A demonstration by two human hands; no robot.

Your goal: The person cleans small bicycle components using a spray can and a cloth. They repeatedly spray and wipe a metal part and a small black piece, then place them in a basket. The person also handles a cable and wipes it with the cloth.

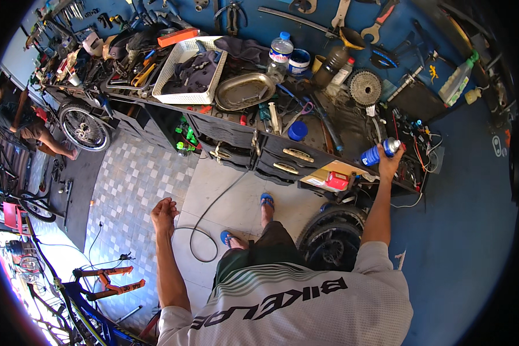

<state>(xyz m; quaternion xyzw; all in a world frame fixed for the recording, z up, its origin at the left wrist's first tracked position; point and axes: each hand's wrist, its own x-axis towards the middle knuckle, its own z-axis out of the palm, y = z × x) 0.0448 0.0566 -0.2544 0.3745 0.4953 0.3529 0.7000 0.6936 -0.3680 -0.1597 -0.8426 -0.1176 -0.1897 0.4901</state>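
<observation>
My right hand (389, 163) is wrapped round a blue spray can (372, 155) with a pale top. It holds the can tilted at the right front edge of the workbench (352, 132). My left hand (165, 215) is raised over the floor, away from the bench, its fingers curled in with nothing visible in them. Nearest the can on the bench lie a black-handled tool (330, 130) and a blue cap-like lid (298, 131). Below it, a red box (337, 181) sits in an open compartment.
A white basket of dark cloths (161, 86), a metal tray (228, 102), a water bottle (278, 63) and a bike cassette (365, 87) crowd the bench. Tyres (334, 239) stand beneath it. A black cable (199, 225) loops across the floor. An orange bike fork (112, 281) is lower left; another person (32, 124) sits far left.
</observation>
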